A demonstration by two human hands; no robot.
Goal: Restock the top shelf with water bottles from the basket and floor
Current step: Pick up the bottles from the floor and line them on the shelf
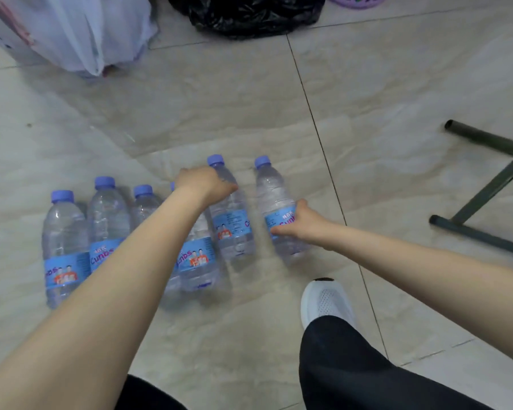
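Water bottles (63, 232), six of them, are sitting in a loose row on the tiled floor (397, 84). Both bare arms are reaching down. The left hand (205, 184) is curling its fingers over the fifth bottle's (234, 232) shoulder, and the right hand (304, 226) is wrapping thumb and fingers round the end bottle's (274, 187) label.

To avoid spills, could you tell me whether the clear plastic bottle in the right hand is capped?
Capped: the clear plastic blue-labelled bottle gripped by the right hand wears its blue screw cap.
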